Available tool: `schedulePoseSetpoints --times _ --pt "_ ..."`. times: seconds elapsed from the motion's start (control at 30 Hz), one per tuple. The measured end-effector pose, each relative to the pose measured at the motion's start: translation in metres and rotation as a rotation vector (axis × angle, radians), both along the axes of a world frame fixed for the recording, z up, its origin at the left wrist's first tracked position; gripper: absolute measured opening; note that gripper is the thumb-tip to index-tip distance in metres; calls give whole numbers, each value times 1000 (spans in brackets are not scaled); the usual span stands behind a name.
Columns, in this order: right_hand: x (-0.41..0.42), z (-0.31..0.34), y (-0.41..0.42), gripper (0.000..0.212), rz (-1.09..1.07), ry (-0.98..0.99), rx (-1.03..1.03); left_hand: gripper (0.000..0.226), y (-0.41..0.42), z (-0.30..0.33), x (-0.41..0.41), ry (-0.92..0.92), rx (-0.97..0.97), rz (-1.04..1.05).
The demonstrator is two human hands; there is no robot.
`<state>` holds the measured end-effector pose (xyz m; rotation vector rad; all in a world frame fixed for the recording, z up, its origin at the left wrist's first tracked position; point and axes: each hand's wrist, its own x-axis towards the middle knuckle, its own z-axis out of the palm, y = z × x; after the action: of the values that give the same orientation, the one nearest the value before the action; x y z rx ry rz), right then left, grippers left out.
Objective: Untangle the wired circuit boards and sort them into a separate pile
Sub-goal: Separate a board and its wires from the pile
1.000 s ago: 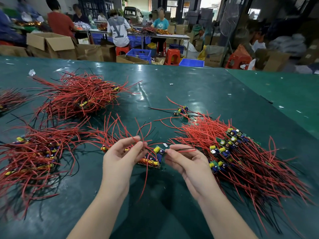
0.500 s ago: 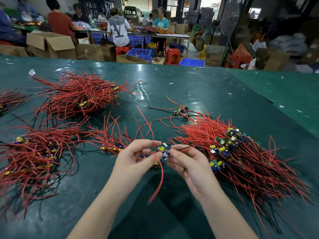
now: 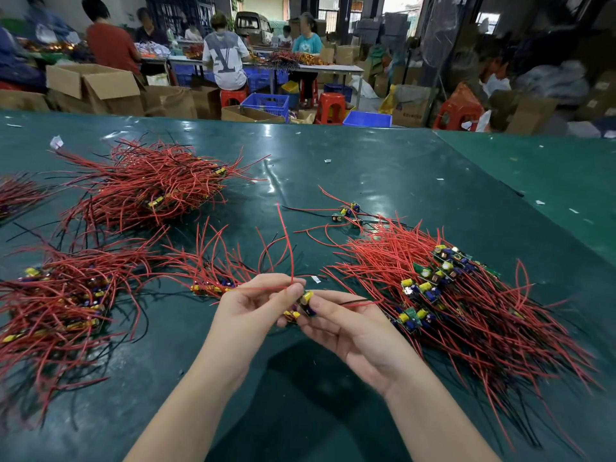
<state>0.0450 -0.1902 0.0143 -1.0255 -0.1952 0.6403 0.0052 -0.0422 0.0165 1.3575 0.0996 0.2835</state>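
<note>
Both hands pinched one small circuit board (image 3: 306,303) w/ a yellow part, held just above the green table (image 3: 383,168).

Left hand (image 3: 248,311) had thumb and fingers closed on a red wire (image 3: 286,241) that curled up and away from the board; right hand (image 3: 353,331) gripped the board's other side, w/ short red and black leads poking out to the right. Just right sat the sorted pile (image 3: 443,288), boards lined up, wires fanned toward the near edge. Left of the hands, a tangled pile (image 3: 60,295); farther back, another tangled heap (image 3: 150,185). Behind the sorted pile, near it, lay a loose board (image 3: 346,211).
</note>
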Motion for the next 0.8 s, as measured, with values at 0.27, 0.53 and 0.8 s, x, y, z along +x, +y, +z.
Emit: schedulePoseSetpoints --times 0.27,0.53,0.8 --pt "-3 2 0 21 80 -108 -6 20 4 7 -1 318 -508 -112" --pt "-4 6 -4 21 119 37 16 14 8 16 -2 248 -721 -119" --pt "-5 10 -6 11 144 116 46 19 13 10 1 97 -375 -34"
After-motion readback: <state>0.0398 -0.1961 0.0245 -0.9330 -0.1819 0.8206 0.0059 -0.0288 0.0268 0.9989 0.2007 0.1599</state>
